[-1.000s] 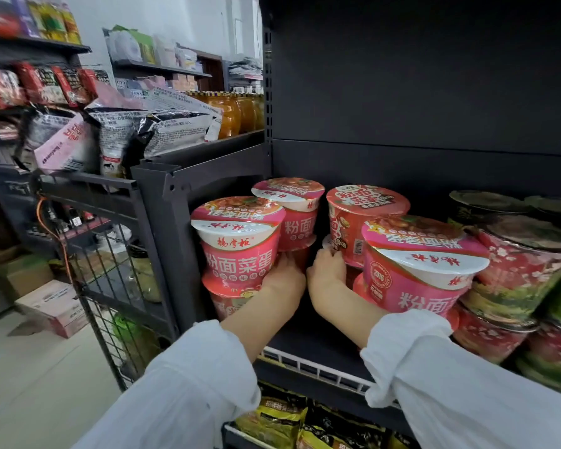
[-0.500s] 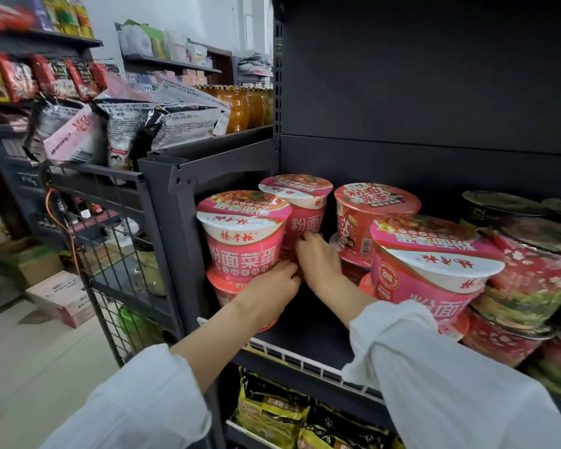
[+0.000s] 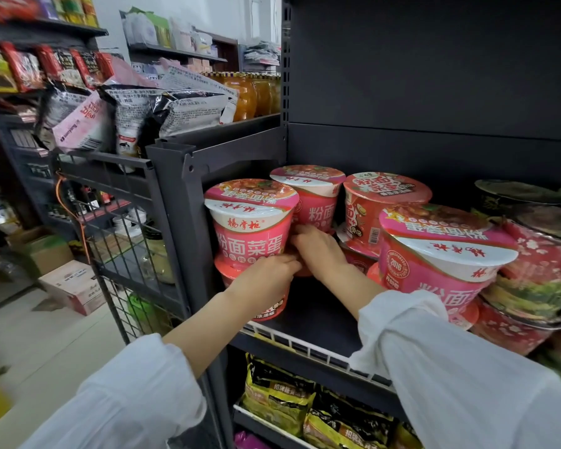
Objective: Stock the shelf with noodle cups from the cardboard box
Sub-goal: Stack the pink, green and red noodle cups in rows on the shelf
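Fingers of the right hand reach in flat, touching the back pink cup. Left hand curled round the low front cup, under the top front cup. Best to nudge softly, low on each cup, so the stacks stay straight on the shelf. Another pink cup close by on the right. Cardboard box down on the floor, maybe the stock box; cannot tell.

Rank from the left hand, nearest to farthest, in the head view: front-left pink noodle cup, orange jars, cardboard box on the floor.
From the left hand:
1. Front-left pink noodle cup: directly above, fingers at its base.
2. Orange jars: on the upper shelf, behind and above.
3. Cardboard box: on the floor, far left.
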Tool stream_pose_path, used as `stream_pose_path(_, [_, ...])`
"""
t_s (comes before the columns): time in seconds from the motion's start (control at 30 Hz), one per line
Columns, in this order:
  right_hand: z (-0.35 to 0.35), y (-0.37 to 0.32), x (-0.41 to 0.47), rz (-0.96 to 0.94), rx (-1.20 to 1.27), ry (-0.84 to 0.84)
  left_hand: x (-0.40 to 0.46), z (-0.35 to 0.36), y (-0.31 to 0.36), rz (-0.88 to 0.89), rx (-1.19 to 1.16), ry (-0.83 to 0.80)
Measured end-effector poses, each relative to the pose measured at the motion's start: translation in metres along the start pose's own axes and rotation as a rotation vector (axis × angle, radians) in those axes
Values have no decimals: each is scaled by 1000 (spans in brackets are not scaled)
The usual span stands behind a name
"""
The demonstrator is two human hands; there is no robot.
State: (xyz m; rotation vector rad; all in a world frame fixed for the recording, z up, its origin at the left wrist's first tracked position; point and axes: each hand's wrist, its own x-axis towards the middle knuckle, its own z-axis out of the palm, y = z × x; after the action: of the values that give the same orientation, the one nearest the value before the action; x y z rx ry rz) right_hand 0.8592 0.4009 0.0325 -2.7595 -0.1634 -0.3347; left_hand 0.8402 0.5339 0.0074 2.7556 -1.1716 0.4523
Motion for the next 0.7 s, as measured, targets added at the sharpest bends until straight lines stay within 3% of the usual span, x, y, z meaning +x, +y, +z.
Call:
stream_pose_path(0.1, [4,2,-1,28,1,30,0,-3,1,-4,-30,-1])
stream_pose_path(0.23, [-4,6,-5,32,-204,141,3,-9,4,-45,-24,-56])
stream_pose_path(0.37, [-3,7,-10,83,-323,160,1,-11,5,-51,-34,-60])
stream_pose_path(0.53, [-4,8,-5,-36,-447,111,3,-7,1,-56,-50,-59])
stream_pose_path(0.7, [-2,6,-12,33,-448,119,1,-4,0,-54,-69,-52])
